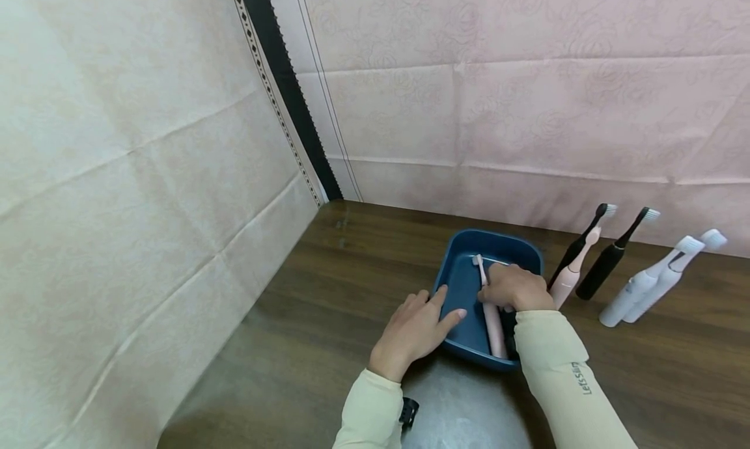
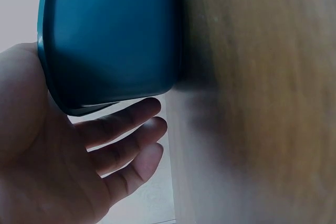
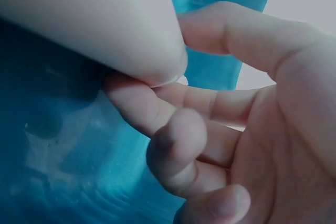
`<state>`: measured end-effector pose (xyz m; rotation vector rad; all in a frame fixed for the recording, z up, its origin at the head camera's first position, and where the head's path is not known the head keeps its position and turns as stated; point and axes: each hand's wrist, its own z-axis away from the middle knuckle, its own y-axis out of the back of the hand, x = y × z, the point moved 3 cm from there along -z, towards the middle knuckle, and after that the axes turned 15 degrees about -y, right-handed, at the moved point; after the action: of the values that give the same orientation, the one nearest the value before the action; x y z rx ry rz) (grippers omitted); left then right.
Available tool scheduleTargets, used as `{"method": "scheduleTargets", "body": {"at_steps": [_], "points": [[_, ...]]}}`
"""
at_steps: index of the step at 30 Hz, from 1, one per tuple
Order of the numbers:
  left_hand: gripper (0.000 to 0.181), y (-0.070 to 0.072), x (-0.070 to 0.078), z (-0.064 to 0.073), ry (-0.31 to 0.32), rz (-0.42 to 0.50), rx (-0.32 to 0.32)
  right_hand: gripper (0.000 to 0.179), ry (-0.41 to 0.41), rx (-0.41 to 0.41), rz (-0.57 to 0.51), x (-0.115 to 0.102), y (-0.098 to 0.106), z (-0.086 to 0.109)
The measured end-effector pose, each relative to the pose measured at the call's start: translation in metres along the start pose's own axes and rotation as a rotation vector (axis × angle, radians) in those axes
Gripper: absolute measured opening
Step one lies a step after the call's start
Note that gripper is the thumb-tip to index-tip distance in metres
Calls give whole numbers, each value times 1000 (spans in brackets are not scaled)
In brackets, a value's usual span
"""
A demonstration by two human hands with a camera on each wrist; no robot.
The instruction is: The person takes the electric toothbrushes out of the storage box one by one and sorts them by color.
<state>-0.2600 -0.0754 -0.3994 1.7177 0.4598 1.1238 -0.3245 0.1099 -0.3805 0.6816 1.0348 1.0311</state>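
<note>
A pink electric toothbrush (image 1: 494,328) lies lengthwise in a blue tray (image 1: 465,306), its brush head towards the far end. My right hand (image 1: 515,287) reaches into the tray and pinches the toothbrush near its neck. Close up in the right wrist view, thumb and forefinger touch the tapering end of the pink toothbrush (image 3: 121,24), while the other fingers hang loosely bent. My left hand (image 1: 413,332) rests on the tray's near left corner, thumb over the rim. Its other fingers (image 2: 123,121) spread relaxed along the outside, as the left wrist view shows.
Right of the tray, several electric toothbrushes stand upright: a pink one (image 1: 567,283), black ones including a nearer one (image 1: 603,270), and white ones including one at the front (image 1: 629,299). Cloth-covered walls (image 1: 527,110) border the wooden table (image 1: 316,306) behind and left.
</note>
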Motion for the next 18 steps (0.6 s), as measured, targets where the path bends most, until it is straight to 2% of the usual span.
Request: {"method": "scheduleTargets", "body": {"at_steps": [9,18], "points": [[69,-1,0,0,16,17,-4,29,27,59,-48,-1,6,0],[70,-1,-1,-1,22,29,-11,21,67,198,-92,-7,21,8]]}}
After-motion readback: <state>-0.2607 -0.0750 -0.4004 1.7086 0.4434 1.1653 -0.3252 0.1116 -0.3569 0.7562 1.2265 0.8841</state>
